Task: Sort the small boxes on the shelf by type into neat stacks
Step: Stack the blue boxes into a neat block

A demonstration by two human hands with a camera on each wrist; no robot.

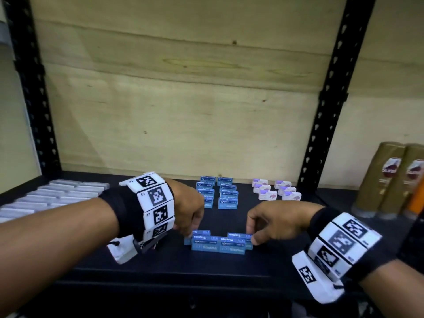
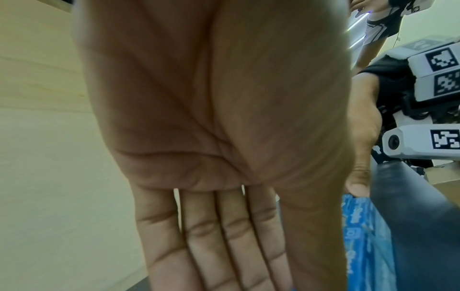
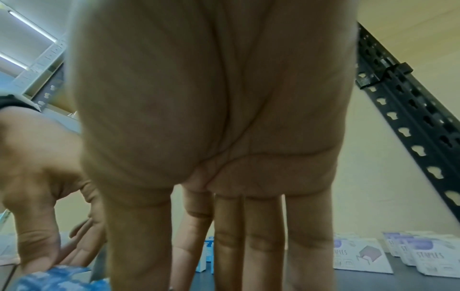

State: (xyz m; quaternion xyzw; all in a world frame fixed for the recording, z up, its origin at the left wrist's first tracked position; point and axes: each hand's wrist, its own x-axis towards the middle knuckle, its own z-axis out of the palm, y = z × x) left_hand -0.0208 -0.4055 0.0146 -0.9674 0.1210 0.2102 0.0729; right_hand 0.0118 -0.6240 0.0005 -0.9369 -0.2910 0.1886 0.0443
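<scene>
Head view only: logged wooden back panel (image 1: 183, 99) behind black shelf (image 1: 160, 267), framed by two black slotted uprights (image 1: 325, 111). At far right, noted gold bottles (image 1: 380, 180) standing together. At far left, recorded flat white boxes (image 1: 52, 198) laid in rows, blurred.

Toward back of shelf, centre: found blue boxes (image 1: 227, 193) standing in two rows, one behind another. Just right of these, saw white-and-purple boxes (image 1: 268, 193), likewise in two rows. Word "STAPLES" read on these in right wrist view alone; too small in head view.

Near front edge: observed front blue boxes (image 1: 218, 244) bunched together, touching, marked "Staples", two in front and others behind at each end.

Left hand (image 1: 188, 207) placed at left end of that bunch, right hand (image 1: 270, 221) at right end, both reaching down from above.

Left wrist view: fingers (image 2: 234, 236) straight and pressed side by side, tips out of frame; opposite thumb seen resting on top edge of a blue box. Right wrist view: fingers (image 3: 261, 236) straight, close together, small gap beside little finger; opposite hand seen pinching a blue box, thumb in front, fingers behind. Exact contact of own fingertips not shown in either wrist view; taken from head view as pinching at both ends.
</scene>
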